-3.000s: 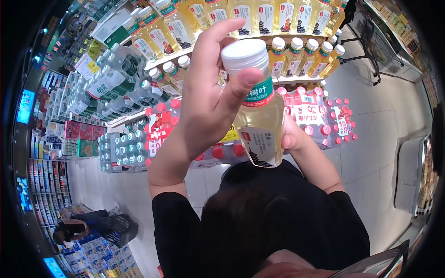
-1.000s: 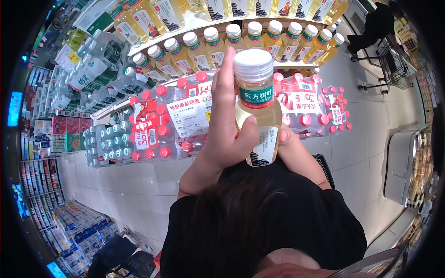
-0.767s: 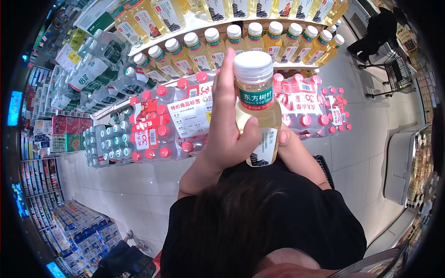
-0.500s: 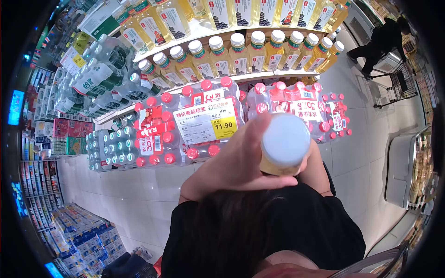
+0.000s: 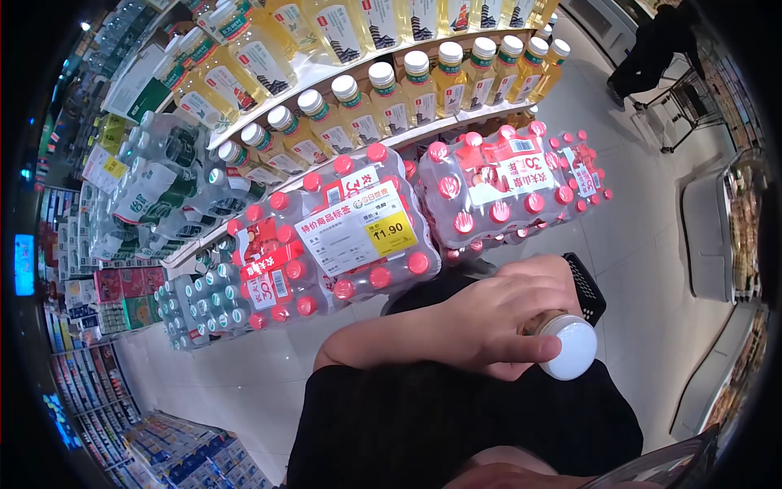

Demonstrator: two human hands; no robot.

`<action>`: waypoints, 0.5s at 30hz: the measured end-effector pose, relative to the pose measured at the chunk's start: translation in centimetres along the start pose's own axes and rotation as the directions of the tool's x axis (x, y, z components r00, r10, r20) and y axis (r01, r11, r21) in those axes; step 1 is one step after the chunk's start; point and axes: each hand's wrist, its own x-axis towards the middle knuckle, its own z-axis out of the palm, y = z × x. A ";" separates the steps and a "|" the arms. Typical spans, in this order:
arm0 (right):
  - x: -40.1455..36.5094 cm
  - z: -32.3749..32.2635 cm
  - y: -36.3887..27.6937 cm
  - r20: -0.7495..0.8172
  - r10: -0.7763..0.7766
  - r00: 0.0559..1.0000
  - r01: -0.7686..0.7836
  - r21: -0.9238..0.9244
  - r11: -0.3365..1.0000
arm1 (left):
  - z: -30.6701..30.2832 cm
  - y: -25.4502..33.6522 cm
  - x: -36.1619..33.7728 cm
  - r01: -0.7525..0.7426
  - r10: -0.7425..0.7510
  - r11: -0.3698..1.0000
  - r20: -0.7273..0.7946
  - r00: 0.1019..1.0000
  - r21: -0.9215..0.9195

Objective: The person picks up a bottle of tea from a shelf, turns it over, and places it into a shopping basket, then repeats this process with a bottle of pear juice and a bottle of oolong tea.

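My left hand (image 5: pixel 505 322) reaches across my front and is closed around a bottle (image 5: pixel 548 322) of yellowish drink. The bottle's white cap (image 5: pixel 570 349) points up toward me, with my thumb lying beside it. Just beyond my left fingers, my right hand (image 5: pixel 544 273) shows only in part, close to the bottle; its fingers are hidden, so I cannot tell what they grip. A black shopping basket (image 5: pixel 585 289) with a perforated side shows beside it. Shrink-wrapped packs of red-capped bottles (image 5: pixel 358 236) stand in front of me, bearing a yellow-and-white price sign (image 5: pixel 354 228).
Shelves behind the packs carry rows of yellow drink bottles (image 5: pixel 391 102). Green-labelled water packs (image 5: pixel 163 183) are stacked at the left. A person (image 5: pixel 656 53) with a shopping cart (image 5: pixel 676 102) is at the upper right. A display case (image 5: pixel 713 236) lines the aisle's right side.
The bottle has moved down and to the right, away from my face, with my left hand around it. My view has shifted, and more of the basket shows.
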 end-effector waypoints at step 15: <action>-4.4 12.7 -2.0 -0.742 0.501 0.446 -0.342 0.376 0.861 | 4.5 -3.9 -8.3 0.071 -0.161 0.977 0.478 0.863 0.201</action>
